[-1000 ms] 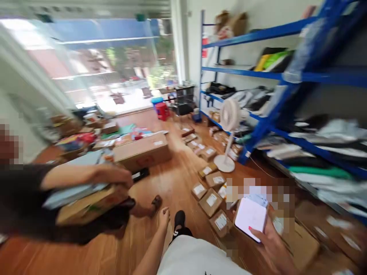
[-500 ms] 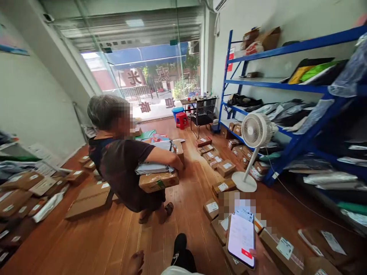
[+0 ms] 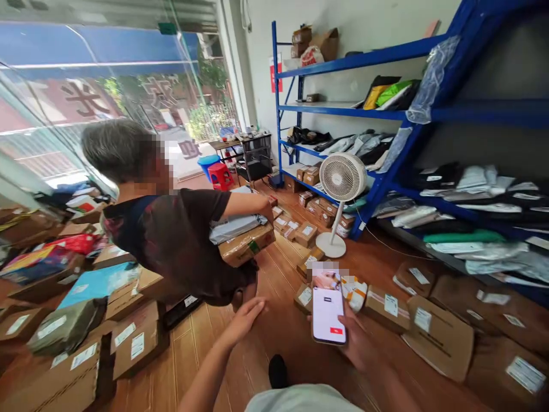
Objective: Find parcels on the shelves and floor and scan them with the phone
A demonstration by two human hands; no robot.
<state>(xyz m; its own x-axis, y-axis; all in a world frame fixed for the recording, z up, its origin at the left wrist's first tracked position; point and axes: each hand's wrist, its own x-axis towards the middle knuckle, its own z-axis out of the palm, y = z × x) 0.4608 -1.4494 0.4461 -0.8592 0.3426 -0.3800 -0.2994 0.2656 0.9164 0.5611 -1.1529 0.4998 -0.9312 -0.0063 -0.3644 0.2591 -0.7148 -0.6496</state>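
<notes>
My right hand [image 3: 352, 335] is wrapped around a smartphone [image 3: 328, 315]. Its lit screen faces me, showing a picture at the top and a red button near the bottom, with my thumb by the screen's right edge. My left hand [image 3: 245, 321] reaches forward, empty, its fingers stretched out. Close beyond it stands a person in a dark short-sleeved shirt [image 3: 171, 240], who hugs a taped cardboard box [image 3: 246, 243] with grey plastic mailers [image 3: 235, 228] on top. A box with white and orange wrapping [image 3: 354, 293] lies just behind the phone.
Labelled cardboard parcels [image 3: 440, 329] cover the floor on the right, and more boxes [image 3: 139, 337] lie on the left. A white standing fan [image 3: 343, 177] is in front of blue shelving [image 3: 343, 107]. A red stool [image 3: 221, 176] stands near the glass front.
My view has swung right. My left hand has come up from the lower edge, with the forearm now showing. The phone's screen content differs. The person still carries the parcels.
</notes>
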